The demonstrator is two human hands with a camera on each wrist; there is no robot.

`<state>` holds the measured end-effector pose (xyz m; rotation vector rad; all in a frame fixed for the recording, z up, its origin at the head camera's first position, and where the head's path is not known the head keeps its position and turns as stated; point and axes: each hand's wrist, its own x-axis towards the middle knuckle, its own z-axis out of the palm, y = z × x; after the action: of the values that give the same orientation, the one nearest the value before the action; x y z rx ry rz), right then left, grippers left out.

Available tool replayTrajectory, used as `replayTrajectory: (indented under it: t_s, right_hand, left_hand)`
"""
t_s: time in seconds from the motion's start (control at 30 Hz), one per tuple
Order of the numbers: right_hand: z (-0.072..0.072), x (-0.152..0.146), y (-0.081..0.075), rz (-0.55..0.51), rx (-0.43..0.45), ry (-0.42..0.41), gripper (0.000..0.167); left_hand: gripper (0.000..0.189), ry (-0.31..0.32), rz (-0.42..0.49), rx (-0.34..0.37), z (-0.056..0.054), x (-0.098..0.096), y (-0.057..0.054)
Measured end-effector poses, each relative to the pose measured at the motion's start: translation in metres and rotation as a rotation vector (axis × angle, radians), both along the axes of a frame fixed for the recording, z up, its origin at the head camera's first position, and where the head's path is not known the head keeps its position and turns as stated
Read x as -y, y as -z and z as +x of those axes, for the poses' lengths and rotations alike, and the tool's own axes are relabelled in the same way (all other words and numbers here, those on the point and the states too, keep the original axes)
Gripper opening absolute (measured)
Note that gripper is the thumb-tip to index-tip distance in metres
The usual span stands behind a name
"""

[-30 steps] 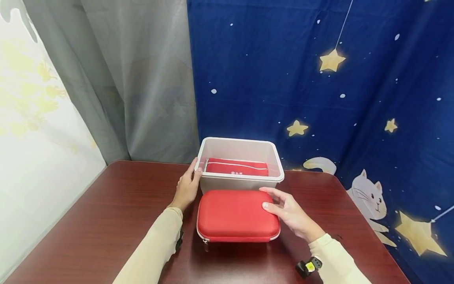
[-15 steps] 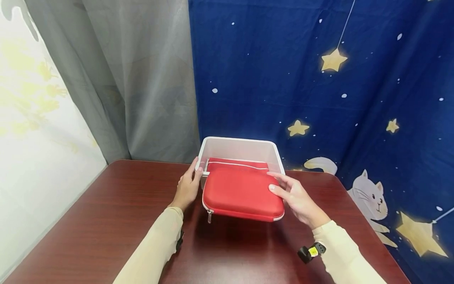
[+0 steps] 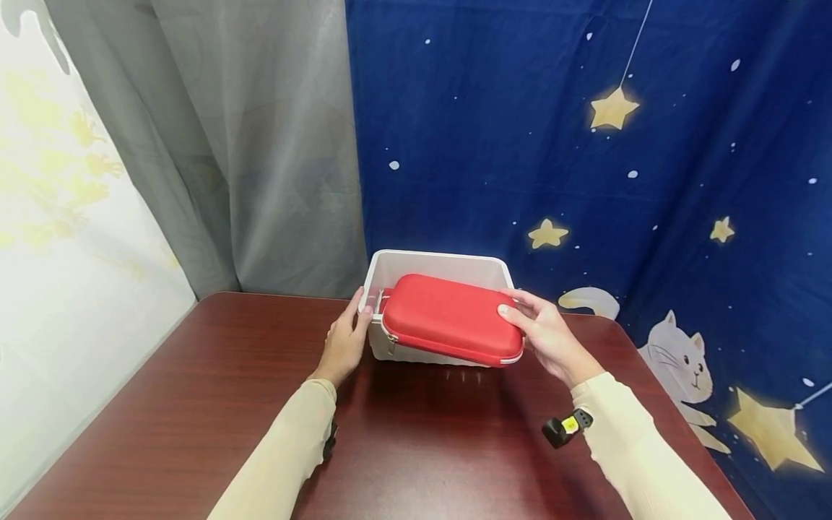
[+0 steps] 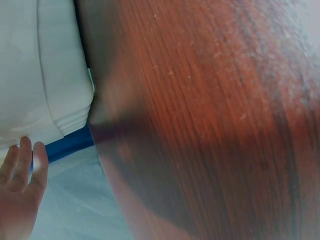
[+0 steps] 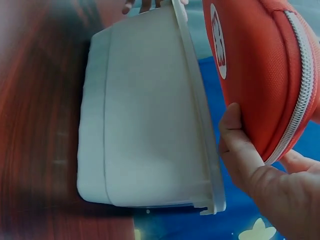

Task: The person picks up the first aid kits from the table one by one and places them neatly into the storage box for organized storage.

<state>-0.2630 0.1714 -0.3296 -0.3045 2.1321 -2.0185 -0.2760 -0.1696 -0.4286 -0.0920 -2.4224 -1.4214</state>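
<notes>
My right hand (image 3: 549, 336) grips a red zippered hard case (image 3: 451, 314) by its right end, thumb on top and fingers underneath. The case is tilted, its right end lower, over the front rim of a white plastic box (image 3: 435, 261). Its underside bears a white emblem in the right wrist view, where the case (image 5: 255, 75) stays apart from the box wall (image 5: 150, 110). My left hand (image 3: 343, 345) holds the box's left rim, fingers outside and thumb over the edge. Inside the box, a red pouch (image 3: 387, 292) is mostly hidden by the case.
The box stands near the far edge of a dark red wooden table (image 3: 416, 448). Behind it hang a grey curtain (image 3: 292, 180) and a blue curtain (image 3: 455, 144) with stars. A white wall (image 3: 65, 325) borders the left side.
My right hand has lifted the red case and carried it forward from in front of the box to over its opening, tilting it. My left hand has stayed on the rim.
</notes>
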Motion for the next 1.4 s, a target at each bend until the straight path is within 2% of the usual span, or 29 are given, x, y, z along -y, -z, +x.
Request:
replayTrajectory:
  t_s: [0.2, 0.43, 0.9, 1.4]
  right_hand:
    - [-0.006, 0.002, -0.005, -0.010, -0.010, 0.012, 0.064]
    - [-0.015, 0.005, -0.011, -0.042, 0.008, 0.062, 0.061]
    - [-0.039, 0.016, -0.014, -0.047, 0.080, 0.217, 0.057]
    - [-0.053, 0.028, -0.014, 0.022, 0.139, 0.352, 0.057]
  left_hand:
    - [0.057, -0.008, -0.010, 0.002, -0.001, 0.001, 0.000]
    - [0.057, -0.014, -0.006, 0.012, -0.001, 0.001, 0.001]
    - [0.058, -0.011, -0.004, 0.013, -0.001, 0.003, 0.002]
    - [0.058, -0.007, -0.013, 0.008, -0.003, 0.002, 0.002]
